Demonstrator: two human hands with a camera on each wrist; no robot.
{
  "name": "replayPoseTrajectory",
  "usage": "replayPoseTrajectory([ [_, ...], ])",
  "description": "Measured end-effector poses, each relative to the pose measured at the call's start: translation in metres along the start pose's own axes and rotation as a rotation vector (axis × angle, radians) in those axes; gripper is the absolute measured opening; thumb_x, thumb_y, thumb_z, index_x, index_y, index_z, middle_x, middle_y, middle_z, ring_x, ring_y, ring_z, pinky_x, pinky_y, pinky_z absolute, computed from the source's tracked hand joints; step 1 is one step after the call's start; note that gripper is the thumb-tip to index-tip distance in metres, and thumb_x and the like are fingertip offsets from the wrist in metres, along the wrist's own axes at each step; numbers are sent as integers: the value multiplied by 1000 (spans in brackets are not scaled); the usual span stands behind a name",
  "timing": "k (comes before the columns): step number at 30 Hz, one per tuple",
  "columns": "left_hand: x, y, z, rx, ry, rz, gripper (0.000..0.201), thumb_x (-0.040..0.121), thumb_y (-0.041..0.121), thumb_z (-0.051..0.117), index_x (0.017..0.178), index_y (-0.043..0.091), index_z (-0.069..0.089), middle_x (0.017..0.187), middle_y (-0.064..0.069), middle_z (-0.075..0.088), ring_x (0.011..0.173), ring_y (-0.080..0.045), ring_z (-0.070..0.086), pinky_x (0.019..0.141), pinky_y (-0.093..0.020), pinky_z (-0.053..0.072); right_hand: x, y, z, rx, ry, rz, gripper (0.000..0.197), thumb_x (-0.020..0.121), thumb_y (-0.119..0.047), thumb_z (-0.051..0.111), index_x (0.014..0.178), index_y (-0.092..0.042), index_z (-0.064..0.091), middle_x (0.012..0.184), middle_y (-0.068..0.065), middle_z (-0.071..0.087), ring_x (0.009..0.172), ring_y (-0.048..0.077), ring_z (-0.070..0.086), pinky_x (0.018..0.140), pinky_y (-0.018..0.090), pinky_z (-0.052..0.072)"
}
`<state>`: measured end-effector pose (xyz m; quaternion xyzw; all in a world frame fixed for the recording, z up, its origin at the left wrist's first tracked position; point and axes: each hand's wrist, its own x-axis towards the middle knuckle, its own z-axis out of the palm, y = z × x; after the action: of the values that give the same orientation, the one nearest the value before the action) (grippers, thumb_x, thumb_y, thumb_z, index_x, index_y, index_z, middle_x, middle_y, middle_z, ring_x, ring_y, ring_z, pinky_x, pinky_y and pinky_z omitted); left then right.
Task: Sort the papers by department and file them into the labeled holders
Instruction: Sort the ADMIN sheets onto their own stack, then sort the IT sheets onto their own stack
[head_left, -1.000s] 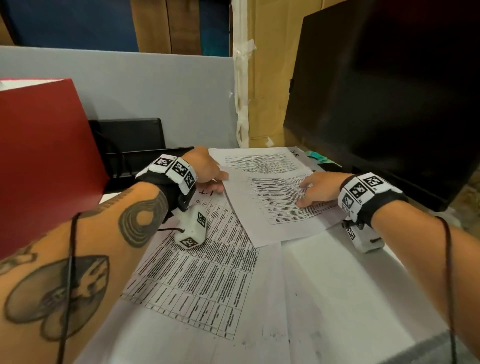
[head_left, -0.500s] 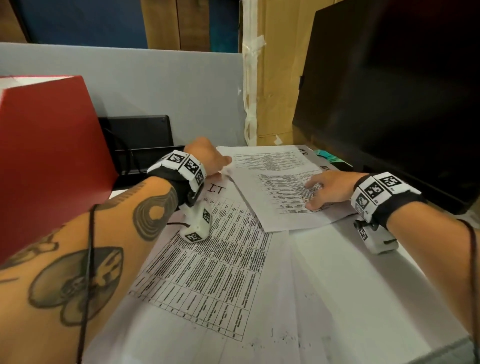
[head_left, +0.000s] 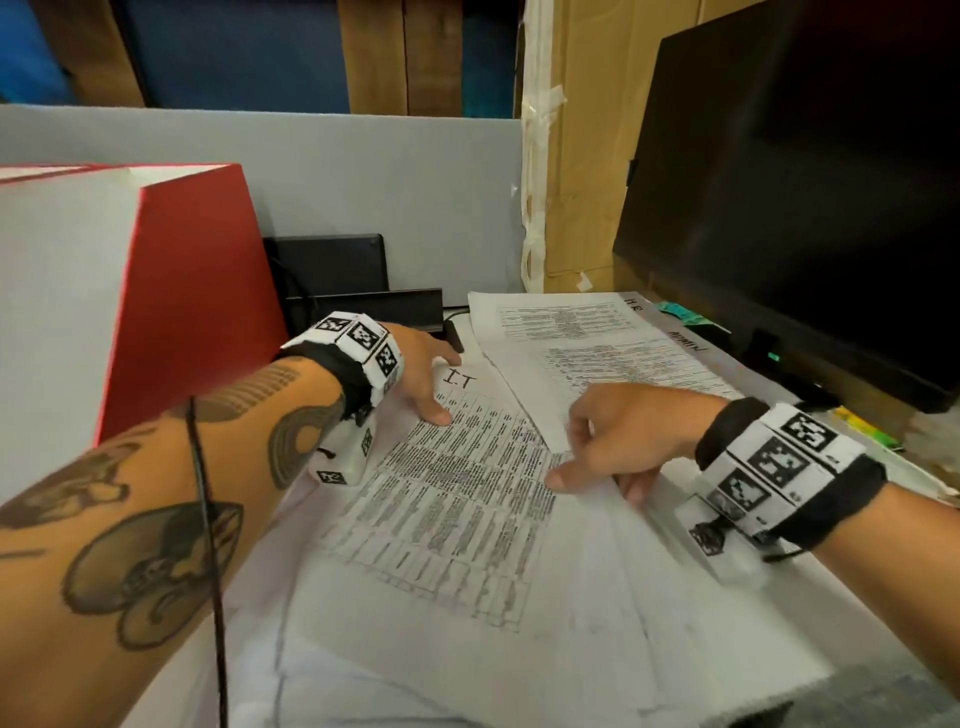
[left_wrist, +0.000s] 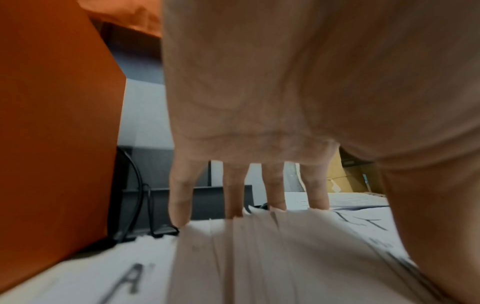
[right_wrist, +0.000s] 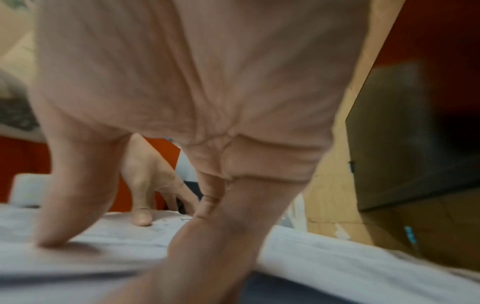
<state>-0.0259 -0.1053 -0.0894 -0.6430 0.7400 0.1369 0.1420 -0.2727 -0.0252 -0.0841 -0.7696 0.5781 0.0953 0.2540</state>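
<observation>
Head view, desk w/ papers. Landmark: white printed table sheet headed "I.T", lying flat at centre of the desk.

Left hand: rests on the sheet's far-left corner, fingers straight and spread, tips down on the paper beside the "I.T" heading; holds nothing. Left wrist view confirms: 4 fingers extended, tips touching the paper edges.

Right hand: at the sheet's right edge, thumb tip pressed onto the table print, index finger partly extended, other fingers curled under. Whether it pinches a sheet: cannot tell. Right wrist view too blurred to settle it.

White text-printed sheets: right of and beyond the "I.T" sheet, overlapping its right edge; right hand lies over their near part. Handwritten labels on the grey surface past them are too small to read w/ certainty.

Red upright file holder w/ white inner face: left of the sheet, standing.
Black desk tray: beyond the sheet's far-left corner, just behind the left hand.
Black monitor: right of and beyond the sheet.
</observation>
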Motion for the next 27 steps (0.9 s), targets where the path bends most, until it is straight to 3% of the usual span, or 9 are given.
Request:
replayPoseTrajectory([
  [3,-13,-15,4,56,31,-65,94,80,47,84,157,30,32,160,0,39,142,-25,45,113,-38,37,-5,-16,8,-103,28,-47,57,81,-58,78,106,-7,70,87,9,80,77,23,78,73,31,61],
  [7,-26,-31,6,96,25,-164,95,82,46,82,158,28,29,161,-1,37,144,-25,42,116,-40,35,-1,-37,20,-146,87,-108,48,82,-54,78,99,-10,71,85,5,79,83,20,75,80,35,61],
  [11,-34,-33,6,113,99,-260,95,78,51,85,154,19,38,152,-4,48,136,-27,51,109,-39,43,8,-49,20,-148,65,-107,43,83,-50,80,101,-14,66,84,3,79,74,17,77,78,33,62],
  [14,-34,-35,4,40,234,-290,79,68,42,94,134,17,59,127,-3,65,114,-26,64,97,-41,55,11,-45,15,-65,58,-95,43,83,-43,82,106,-11,66,85,5,80,74,21,79,81,36,64],
  [18,-32,-34,-6,-87,453,-315,46,78,24,88,119,15,69,113,-10,69,98,-30,68,81,-39,59,12,-38,13,-7,57,-120,41,84,-37,82,109,-10,64,86,8,80,79,24,79,82,36,65],
  [22,-37,-37,-18,-49,569,-338,43,86,29,78,124,13,65,118,-16,64,104,-40,66,81,-43,55,13,-38,9,43,45,-156,37,85,-32,84,109,-12,64,85,4,78,77,21,79,79,31,64],
  [25,-48,-38,-31,42,686,-358,38,94,25,67,128,8,61,122,-18,62,109,-43,64,80,-45,50,11,-43,1,32,-9,-156,36,87,-31,82,109,-9,64,81,9,79,76,25,79,78,36,65],
  [27,-61,-36,-42,64,743,-381,38,92,26,72,125,8,63,118,-18,63,108,-43,64,80,-46,51,9,-47,-7,-14,-2,-167,31,89,-32,79,105,-8,67,76,9,79,69,25,78,71,37,63],
])
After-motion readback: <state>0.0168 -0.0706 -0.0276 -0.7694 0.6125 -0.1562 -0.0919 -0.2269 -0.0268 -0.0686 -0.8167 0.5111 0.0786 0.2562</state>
